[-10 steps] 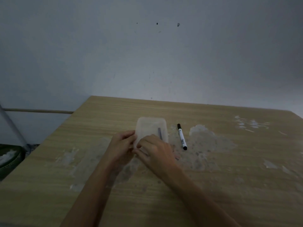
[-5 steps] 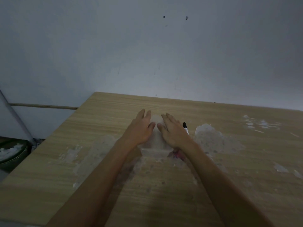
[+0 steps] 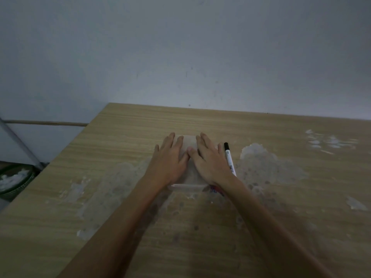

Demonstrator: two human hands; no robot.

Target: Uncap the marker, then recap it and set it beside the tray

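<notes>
A white marker (image 3: 229, 157) with a black cap lies on the wooden table, just right of a clear plastic tray (image 3: 188, 142). Its cap end points away from me. My left hand (image 3: 170, 160) lies flat on the left half of the tray, fingers spread. My right hand (image 3: 209, 159) lies flat on the right half, its outer edge close to the marker. Neither hand holds anything. Most of the tray is hidden under my palms; only its far edge and near rim (image 3: 186, 186) show.
The table (image 3: 281, 217) is worn, with pale scraped patches at centre and right. A small red-and-blue scrap (image 3: 214, 190) peeks out under my right wrist. A grey wall stands behind. Beyond the table's left edge, a green bin (image 3: 14, 180) sits on the floor.
One second ago both hands were curled at the tray's near edge; they have since slid forward and flattened on top of it. The marker has not moved.
</notes>
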